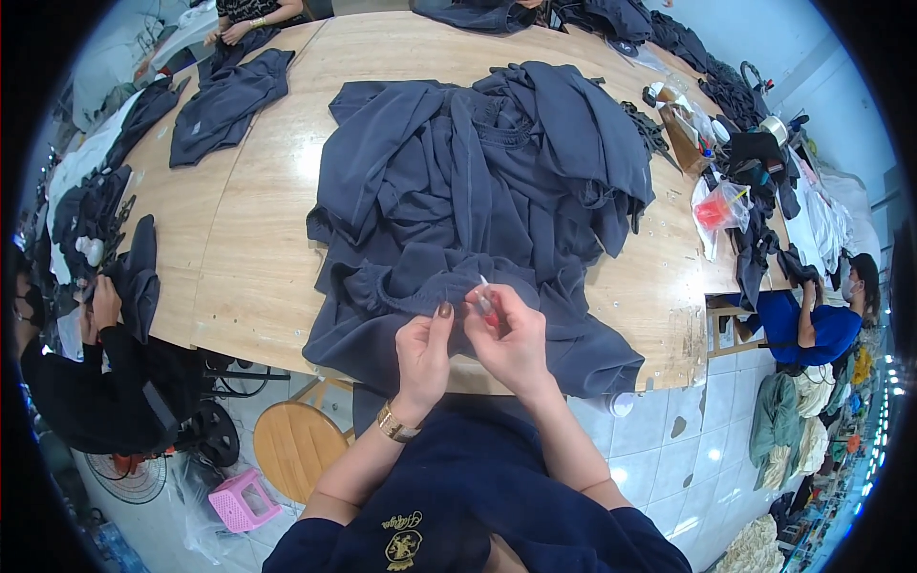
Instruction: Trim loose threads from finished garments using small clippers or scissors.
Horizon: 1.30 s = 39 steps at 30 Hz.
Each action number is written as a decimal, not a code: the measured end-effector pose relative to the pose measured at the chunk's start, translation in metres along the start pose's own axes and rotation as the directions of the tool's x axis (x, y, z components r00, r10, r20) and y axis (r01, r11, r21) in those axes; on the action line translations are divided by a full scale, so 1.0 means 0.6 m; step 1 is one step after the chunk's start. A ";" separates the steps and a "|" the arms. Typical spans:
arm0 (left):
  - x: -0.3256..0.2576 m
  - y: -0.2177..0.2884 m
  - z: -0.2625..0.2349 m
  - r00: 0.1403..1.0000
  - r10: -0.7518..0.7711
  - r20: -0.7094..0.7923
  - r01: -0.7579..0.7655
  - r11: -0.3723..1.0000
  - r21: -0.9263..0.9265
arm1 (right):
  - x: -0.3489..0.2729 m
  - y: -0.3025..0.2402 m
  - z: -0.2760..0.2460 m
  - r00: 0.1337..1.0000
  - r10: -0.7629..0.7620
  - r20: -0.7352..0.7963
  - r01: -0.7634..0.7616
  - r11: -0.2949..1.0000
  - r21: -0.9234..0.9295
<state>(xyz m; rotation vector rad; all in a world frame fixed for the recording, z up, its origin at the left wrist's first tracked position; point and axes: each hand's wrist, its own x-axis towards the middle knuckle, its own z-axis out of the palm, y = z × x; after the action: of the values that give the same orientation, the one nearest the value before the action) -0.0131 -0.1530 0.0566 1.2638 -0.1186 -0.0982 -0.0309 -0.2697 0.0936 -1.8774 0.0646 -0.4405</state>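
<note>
A heap of dark navy garments (411, 181) with gathered elastic waistbands lies on the table in front of me. At the near side of this heap, my left hand (423, 353) is closed, thumb against fingers, on the cloth of the nearest garment (439, 277). Just beside it, my right hand (509, 336) closes round a small red-handled tool with a pale pointed tip (490, 311). That tip points up and away over the gathered cloth. My fingers cover most of the handle, so its exact kind is unclear.
Another dark garment (229, 107) lies on the wooden table (258, 205) at the left. A plastic-bagged red drink (716, 205) stands at the right. Co-workers sit at the left, right and far left. A round wooden stool (296, 449) and pink plastic stool (242, 500) stand below.
</note>
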 end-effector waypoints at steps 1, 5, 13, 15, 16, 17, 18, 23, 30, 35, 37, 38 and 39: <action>-0.003 -0.001 -0.005 1.000 -0.002 0.006 0.002 0.995 0.097 | 0.001 0.001 0.000 1.000 0.000 -0.001 0.000 1.000 0.000; -0.004 0.016 0.001 0.999 0.031 0.024 -0.036 0.978 0.206 | 0.008 -0.003 -0.003 0.998 -0.016 0.065 0.019 0.999 -0.043; 0.014 0.006 0.002 0.994 -0.099 0.038 0.106 0.952 -0.287 | -0.002 -0.003 -0.030 0.864 0.223 0.450 -0.485 0.604 0.632; 0.018 0.019 0.008 0.993 -0.111 0.027 0.113 0.924 -0.365 | 0.002 -0.005 -0.032 0.948 0.179 0.263 -0.295 0.803 0.518; 0.018 0.014 0.002 0.992 -0.101 0.075 0.121 0.922 -0.368 | 0.000 0.014 -0.033 0.963 0.153 0.220 -0.225 0.907 0.355; 0.018 0.013 -0.002 0.989 -0.091 0.120 0.130 0.920 -0.369 | 0.000 0.017 -0.032 0.963 0.152 0.222 -0.225 0.907 0.356; 0.017 0.013 -0.002 0.989 -0.090 0.119 0.128 0.921 -0.368 | 0.001 0.018 -0.032 0.987 0.028 0.157 -0.040 0.996 0.075; 0.012 -0.009 -0.021 0.988 -0.122 0.099 0.142 0.963 -0.230 | -0.001 0.028 -0.024 0.968 -0.208 0.140 0.249 0.853 -0.458; 0.007 -0.007 -0.019 0.992 -0.099 0.079 0.113 0.974 -0.199 | 0.002 0.017 -0.016 0.967 -0.204 0.150 0.253 0.823 -0.509; 0.005 0.009 -0.026 0.980 -0.187 0.064 0.177 0.975 0.134 | 0.003 0.011 -0.018 0.967 -0.190 0.167 0.250 0.813 -0.526; 0.004 -0.006 -0.037 0.985 -0.139 0.100 0.131 0.987 0.088 | 0.004 0.008 -0.020 0.968 -0.185 0.172 0.248 0.826 -0.507; 0.008 0.001 -0.033 0.986 -0.092 0.136 0.087 0.995 0.038 | 0.005 0.008 -0.021 0.968 -0.179 0.175 0.243 0.837 -0.491; 0.010 0.009 -0.023 0.986 -0.092 0.137 0.087 0.995 0.038 | 0.004 0.009 -0.021 0.968 -0.178 0.174 0.243 0.836 -0.491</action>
<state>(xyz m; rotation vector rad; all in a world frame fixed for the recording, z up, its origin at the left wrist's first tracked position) -0.0051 -0.1394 0.0579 1.2936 -0.1841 -0.2630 -0.0317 -0.2836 0.0928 -2.4496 -0.1232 -0.4909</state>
